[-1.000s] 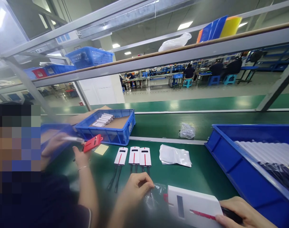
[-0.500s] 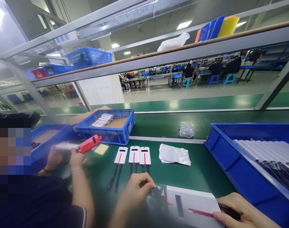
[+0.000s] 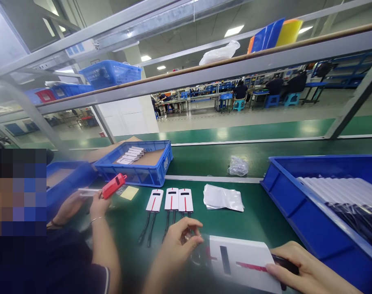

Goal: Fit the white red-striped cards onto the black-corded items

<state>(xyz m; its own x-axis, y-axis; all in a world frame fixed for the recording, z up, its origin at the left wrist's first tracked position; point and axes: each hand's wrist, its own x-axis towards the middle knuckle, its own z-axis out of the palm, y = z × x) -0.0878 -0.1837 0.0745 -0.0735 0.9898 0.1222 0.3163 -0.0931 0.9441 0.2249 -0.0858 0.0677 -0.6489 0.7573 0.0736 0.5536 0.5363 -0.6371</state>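
My right hand (image 3: 302,265) grips a flat white device (image 3: 250,255) at its cable end, with the black cables (image 3: 285,264) under the fingers. The device has a dark window and a red stripe. A clear plastic bag (image 3: 200,256) is at its other end; how far it covers the device is hard to see. My left hand (image 3: 181,241) is curled at the bag's end, with clear plastic between the fingers. Beyond my hands, several similar white devices (image 3: 154,201) with black cables lie in a row. A stack of clear bags (image 3: 223,197) lies to their right.
A blue bin (image 3: 291,208) of bagged devices stands on the right. Another blue bin (image 3: 146,173) with white pieces is at the back left. A co-worker's hand (image 3: 98,206) holds a red device (image 3: 113,186) on the left. Crumpled plastic (image 3: 238,166) lies behind the bags.
My left fingertips have parted slightly at the bag's end. The white device has shifted a little left with my right hand. The co-worker's white piece has tilted flatter.
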